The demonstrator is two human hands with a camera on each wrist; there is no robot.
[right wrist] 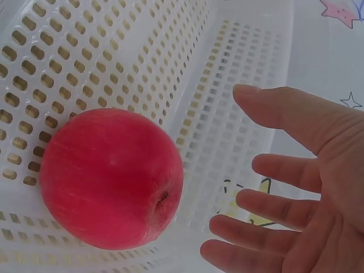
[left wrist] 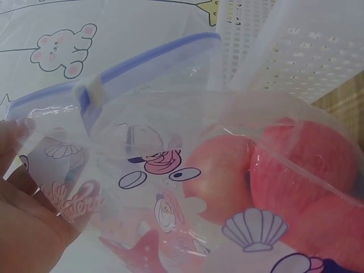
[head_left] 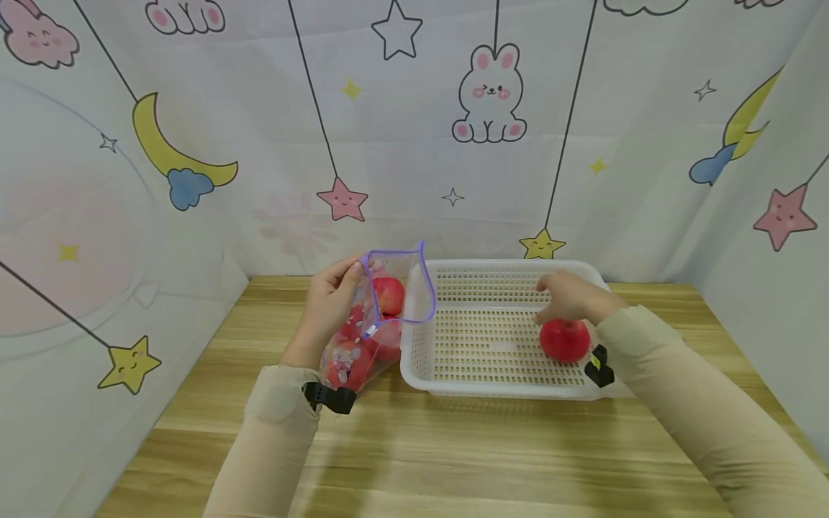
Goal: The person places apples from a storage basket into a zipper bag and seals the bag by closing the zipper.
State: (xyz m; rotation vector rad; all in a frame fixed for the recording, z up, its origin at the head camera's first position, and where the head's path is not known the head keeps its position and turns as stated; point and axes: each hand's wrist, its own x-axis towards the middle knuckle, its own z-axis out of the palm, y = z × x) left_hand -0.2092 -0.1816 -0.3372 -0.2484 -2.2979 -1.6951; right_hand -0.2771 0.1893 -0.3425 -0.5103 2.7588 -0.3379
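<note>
The left hand [head_left: 332, 298] pinches a printed bag [left wrist: 151, 128] whose film blurs how many apples [left wrist: 307, 165] it holds, while the right hand [head_left: 571, 296], fingers parted and grasping nothing, hovers near the red apple [head_left: 565, 342] in the white basket [head_left: 479, 352].

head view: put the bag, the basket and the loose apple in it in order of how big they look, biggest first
1. Basket
2. Bag, partly hidden by the left hand
3. Loose apple
</note>
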